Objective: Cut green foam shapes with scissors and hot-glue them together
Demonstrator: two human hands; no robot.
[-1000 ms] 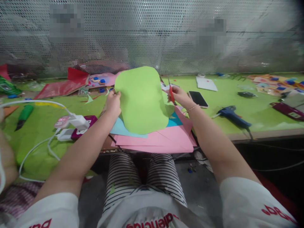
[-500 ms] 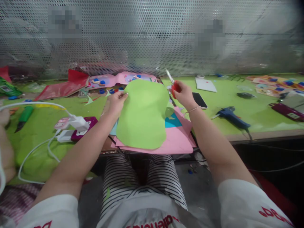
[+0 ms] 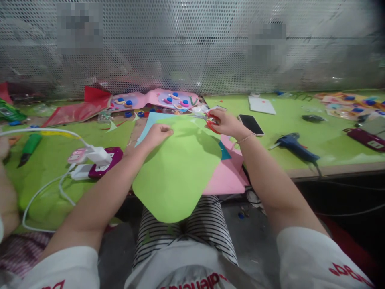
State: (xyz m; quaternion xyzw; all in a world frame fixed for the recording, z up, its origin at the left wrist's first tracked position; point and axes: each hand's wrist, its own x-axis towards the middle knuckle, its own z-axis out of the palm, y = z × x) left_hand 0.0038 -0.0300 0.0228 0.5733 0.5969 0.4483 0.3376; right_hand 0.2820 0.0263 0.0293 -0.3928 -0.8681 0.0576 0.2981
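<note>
A large sheet of light green paper (image 3: 177, 172) with rounded corners hangs over the table's front edge above my lap. My left hand (image 3: 161, 134) pinches its upper left edge. In my right hand (image 3: 227, 122) is a pair of scissors (image 3: 212, 122) with red handles, the blades pointing left along the sheet's top edge. Whether the blades touch the paper I cannot tell. Under the green sheet lie pink paper (image 3: 228, 180) and blue paper (image 3: 153, 119), partly covered.
A phone (image 3: 252, 125) and a blue glue gun (image 3: 296, 148) lie to the right. On the left are a purple power strip (image 3: 116, 158) with chargers and cables, and a green utility knife (image 3: 29, 148). Pink decorated pieces (image 3: 174, 99) rest at the back. Another person's arm (image 3: 7, 192) shows at far left.
The green sheet has turned and come down toward my lap, uncovering blue paper behind it. My right hand has brought the scissors left and down, their blades swinging from upward to leftward.
</note>
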